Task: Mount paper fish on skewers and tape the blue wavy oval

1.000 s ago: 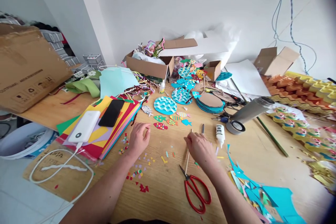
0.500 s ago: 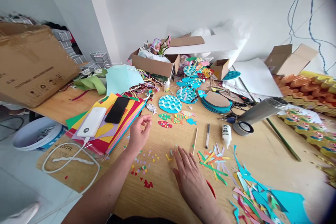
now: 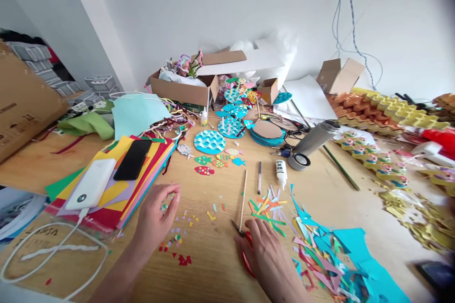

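Near the front edge of the wooden table [image 3: 213, 274], the person's right hand [image 3: 265, 251] lies palm down over a pair of red-handled scissors [image 3: 245, 263], its thumb beside the handles and its fingers spread loosely on top. Whether those fingers have closed on the scissors cannot be told, since the hand covers most of the handles. The dark blades point away from the person and to the left, their tips by the lower end of a thin wooden stick [image 3: 243, 199]. The left hand [image 3: 156, 215] is beside the stack of coloured paper [image 3: 124, 199], half curled, thumb and forefinger close together (anything pinched there would be too small to make out, so its grip cannot be told either). Between the two hands small paper bits [image 3: 174, 241] are scattered in dots and snips. Just beyond the right hand is a loose heap of paper strips [image 3: 268, 208], with a pen [image 3: 259, 177] and a white glue bottle [image 3: 281, 173] behind it. Farther back, paper fish [image 3: 204, 170] lie grouped before a blue disc with a wavy top [image 3: 209, 142]. Blue offcuts [image 3: 355, 241] spread out right of the right hand.
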`<state>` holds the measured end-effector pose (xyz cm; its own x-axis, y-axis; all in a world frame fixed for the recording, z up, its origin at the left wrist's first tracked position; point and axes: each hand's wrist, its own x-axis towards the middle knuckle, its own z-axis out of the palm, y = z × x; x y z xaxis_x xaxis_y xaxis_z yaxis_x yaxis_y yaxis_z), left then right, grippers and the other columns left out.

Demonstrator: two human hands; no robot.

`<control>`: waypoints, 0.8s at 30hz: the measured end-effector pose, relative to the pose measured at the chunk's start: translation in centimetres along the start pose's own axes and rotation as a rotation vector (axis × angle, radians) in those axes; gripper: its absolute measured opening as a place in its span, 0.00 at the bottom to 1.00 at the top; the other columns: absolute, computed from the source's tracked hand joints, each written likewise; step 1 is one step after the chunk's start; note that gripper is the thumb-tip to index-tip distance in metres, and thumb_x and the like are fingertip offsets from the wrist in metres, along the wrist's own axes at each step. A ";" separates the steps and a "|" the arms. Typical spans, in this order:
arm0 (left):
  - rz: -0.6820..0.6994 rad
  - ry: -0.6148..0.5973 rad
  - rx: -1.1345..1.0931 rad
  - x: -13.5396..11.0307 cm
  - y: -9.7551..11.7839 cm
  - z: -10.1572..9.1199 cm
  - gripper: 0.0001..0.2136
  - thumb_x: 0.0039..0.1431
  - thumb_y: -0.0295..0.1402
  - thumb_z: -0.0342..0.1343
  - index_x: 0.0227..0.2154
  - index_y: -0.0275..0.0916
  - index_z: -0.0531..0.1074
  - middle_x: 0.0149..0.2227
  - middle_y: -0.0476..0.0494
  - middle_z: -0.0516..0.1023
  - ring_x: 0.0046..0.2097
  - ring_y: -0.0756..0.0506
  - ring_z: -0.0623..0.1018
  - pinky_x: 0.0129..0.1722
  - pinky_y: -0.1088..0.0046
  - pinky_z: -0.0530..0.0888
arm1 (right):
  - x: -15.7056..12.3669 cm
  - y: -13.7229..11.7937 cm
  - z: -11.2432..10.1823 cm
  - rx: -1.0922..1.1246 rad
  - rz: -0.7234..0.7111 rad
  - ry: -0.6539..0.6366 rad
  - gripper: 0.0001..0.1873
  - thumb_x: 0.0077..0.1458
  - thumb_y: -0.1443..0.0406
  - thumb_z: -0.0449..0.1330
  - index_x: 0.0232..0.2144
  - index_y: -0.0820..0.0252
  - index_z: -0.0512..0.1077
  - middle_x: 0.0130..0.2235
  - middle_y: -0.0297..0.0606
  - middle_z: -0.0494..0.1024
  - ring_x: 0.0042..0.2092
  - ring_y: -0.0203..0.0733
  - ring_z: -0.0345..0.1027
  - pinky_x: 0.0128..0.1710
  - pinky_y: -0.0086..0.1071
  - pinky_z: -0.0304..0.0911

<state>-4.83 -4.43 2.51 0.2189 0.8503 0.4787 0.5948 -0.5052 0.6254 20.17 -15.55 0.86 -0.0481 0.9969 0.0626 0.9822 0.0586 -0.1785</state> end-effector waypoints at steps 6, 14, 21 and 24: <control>0.120 -0.085 0.103 -2.6 -0.2 1.1 0.08 0.59 0.30 0.51 0.41 0.40 0.70 0.38 0.43 0.77 0.42 0.45 0.75 0.43 0.67 0.73 | -2.6 1.3 2.2 -0.091 0.066 -0.032 0.04 0.52 0.69 0.60 0.29 0.58 0.67 0.30 0.38 0.73 0.31 0.46 0.71 0.29 0.35 0.63; 0.203 -0.085 0.126 -2.2 0.0 2.0 0.08 0.59 0.31 0.50 0.42 0.40 0.69 0.38 0.43 0.77 0.42 0.44 0.76 0.43 0.67 0.74 | -0.9 2.7 -1.8 0.091 0.105 -0.275 0.07 0.57 0.70 0.54 0.28 0.59 0.69 0.31 0.37 0.76 0.33 0.41 0.73 0.29 0.28 0.59; 0.274 -0.033 0.153 -2.3 1.0 2.2 0.09 0.60 0.33 0.50 0.41 0.41 0.71 0.37 0.44 0.78 0.41 0.45 0.78 0.42 0.70 0.75 | 9.6 6.7 -3.7 -0.163 0.383 -0.249 0.14 0.62 0.63 0.48 0.40 0.68 0.70 0.38 0.51 0.78 0.41 0.50 0.74 0.35 0.35 0.63; 0.303 0.020 0.175 -2.5 0.5 1.4 0.09 0.59 0.36 0.50 0.41 0.42 0.71 0.37 0.45 0.79 0.40 0.45 0.79 0.40 0.73 0.76 | 12.9 7.6 -2.9 -0.178 0.398 -0.286 0.14 0.61 0.62 0.53 0.42 0.67 0.70 0.41 0.47 0.76 0.42 0.45 0.72 0.40 0.38 0.65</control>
<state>-3.97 -6.56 0.75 0.3914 0.6613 0.6399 0.6289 -0.6999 0.3386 27.50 -2.41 3.12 0.3118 0.9164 -0.2508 0.9491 -0.3126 0.0375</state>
